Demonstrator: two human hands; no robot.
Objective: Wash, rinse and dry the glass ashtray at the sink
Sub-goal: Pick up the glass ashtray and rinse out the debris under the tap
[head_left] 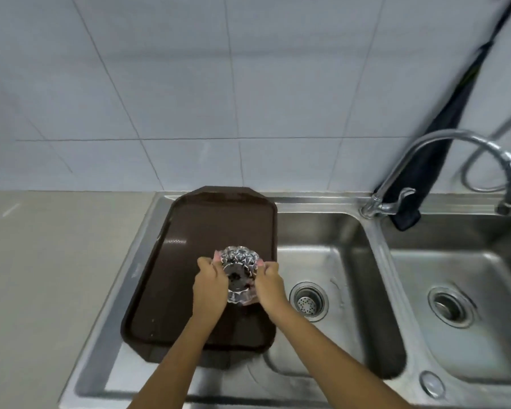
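both forearms reach forward, converging over the brown tray (171,278); left hand (208,286) and right hand (270,286) curl closed on opposite sides of the glass ashtray (240,265); pink cloth (260,262) shows at its edges; ashtray held between the hands, above the tray, left of the sink (337,261) drain (308,301).

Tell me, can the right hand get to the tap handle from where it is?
Probably yes, but not right now. Nothing blocks the way across the sink to the tap handle, yet the right hand and left hand both hold the glass ashtray.
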